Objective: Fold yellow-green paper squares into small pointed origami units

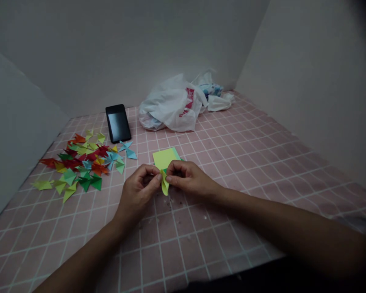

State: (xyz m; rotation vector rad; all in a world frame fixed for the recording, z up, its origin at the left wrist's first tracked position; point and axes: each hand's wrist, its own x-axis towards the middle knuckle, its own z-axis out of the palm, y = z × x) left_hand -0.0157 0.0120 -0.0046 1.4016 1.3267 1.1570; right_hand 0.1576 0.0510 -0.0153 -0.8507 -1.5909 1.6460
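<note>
Both my hands meet over the middle of the pink tiled tabletop (238, 162). My left hand (138, 189) and my right hand (189, 179) each pinch a small folded yellow-green paper piece (165, 185) between thumb and fingers, holding it just above the surface. Right behind the hands lies a small stack of square paper sheets (164, 158), yellow on top with green showing at its edge. A spread of several folded paper shapes (79, 162) in red, green, yellow, orange and blue lies to the left.
A black phone (118, 122) lies face up behind the paper shapes. A crumpled white plastic bag (173, 106) and a smaller bag (215, 95) sit at the back. Grey walls close in the surface on the left, back and right.
</note>
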